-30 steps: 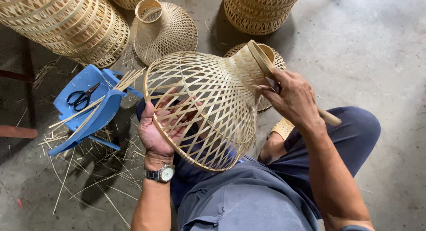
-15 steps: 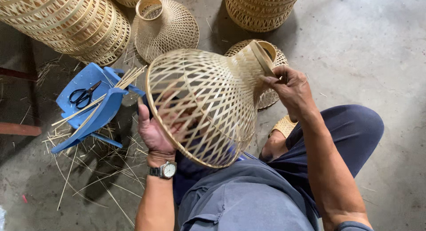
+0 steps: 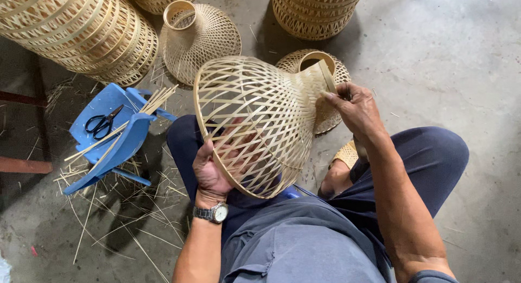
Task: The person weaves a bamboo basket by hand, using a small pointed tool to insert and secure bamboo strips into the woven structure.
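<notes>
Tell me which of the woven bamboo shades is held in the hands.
The big open-weave shade on the lap: the left hand grips its wide rim, the right hand its narrow neck. The other shades rest on the floor.

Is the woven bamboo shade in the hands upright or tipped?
Tipped: the woven bamboo shade lies sideways, wide rim at the left hand, narrow neck at the right hand.

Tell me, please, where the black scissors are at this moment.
In the head view, the black scissors lie on the blue plastic stool at the person's left, beside some thin bamboo strips and apart from the left hand.
</notes>
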